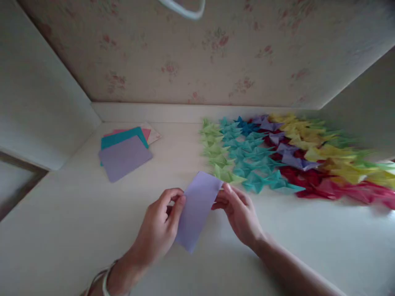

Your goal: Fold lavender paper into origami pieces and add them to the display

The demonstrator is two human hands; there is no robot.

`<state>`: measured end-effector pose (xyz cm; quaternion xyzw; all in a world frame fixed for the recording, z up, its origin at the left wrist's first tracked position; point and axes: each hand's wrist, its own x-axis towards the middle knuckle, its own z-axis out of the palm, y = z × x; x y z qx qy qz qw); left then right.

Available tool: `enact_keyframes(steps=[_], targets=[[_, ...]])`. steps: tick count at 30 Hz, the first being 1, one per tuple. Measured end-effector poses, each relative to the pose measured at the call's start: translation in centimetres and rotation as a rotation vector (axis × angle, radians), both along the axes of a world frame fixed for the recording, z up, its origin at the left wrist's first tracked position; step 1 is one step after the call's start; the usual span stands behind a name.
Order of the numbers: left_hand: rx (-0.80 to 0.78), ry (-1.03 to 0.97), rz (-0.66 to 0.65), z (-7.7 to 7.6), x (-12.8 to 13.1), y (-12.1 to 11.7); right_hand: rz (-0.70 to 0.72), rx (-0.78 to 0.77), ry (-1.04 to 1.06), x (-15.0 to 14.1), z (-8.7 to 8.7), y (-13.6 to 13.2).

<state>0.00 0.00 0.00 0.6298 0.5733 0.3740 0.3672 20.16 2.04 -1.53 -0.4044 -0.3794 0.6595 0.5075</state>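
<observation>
A lavender sheet of paper, a narrow rectangle in outline, is held tilted above the white tabletop. My left hand pinches its left edge between thumb and fingers. At its upper right corner, my right hand grips the paper with the thumb on top and the fingers behind. Part of the sheet's left side lies hidden behind my left thumb. Just beyond the paper stand light green folded paper cranes, close to its top end.
Sheets in purple, teal and pink lie stacked at the back left. Rows of turquoise, yellow, purple and red folded cranes fill the right side. A floral wall closes off the back; a white cable hangs above.
</observation>
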Motion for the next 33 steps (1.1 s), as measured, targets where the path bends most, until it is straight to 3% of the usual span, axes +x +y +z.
enact_keyframes(steps=[6,10,14,17,22,26,29,33], targets=[[0.07,0.023,0.083,0.4,-0.1,0.0,0.49,-0.084,-0.161,-1.6,1.0,-1.6],[0.09,0.011,0.112,0.1,-0.2,0.0,0.63,-0.154,-0.136,-2.1,0.9,-2.3],[0.085,-0.004,0.109,-0.3,-0.2,0.1,0.608,-0.179,-0.19,-2.2,0.6,-2.3],[0.052,-0.028,0.114,-0.2,-0.3,0.3,0.576,-0.085,-0.253,-2.0,0.3,-2.3],[-0.054,-0.18,0.167,0.2,-0.3,0.8,0.234,0.427,-0.46,-0.9,-0.7,-2.0],[-0.183,-0.38,0.157,0.6,-0.4,0.8,0.11,0.714,-0.663,0.0,-1.1,-1.4],[-0.249,-0.507,0.087,0.7,-0.9,0.5,0.05,0.75,-0.744,0.4,-0.7,-1.0],[-0.261,-0.648,-0.026,0.9,-1.4,0.5,0.039,0.691,-0.625,0.8,0.0,-0.6]])
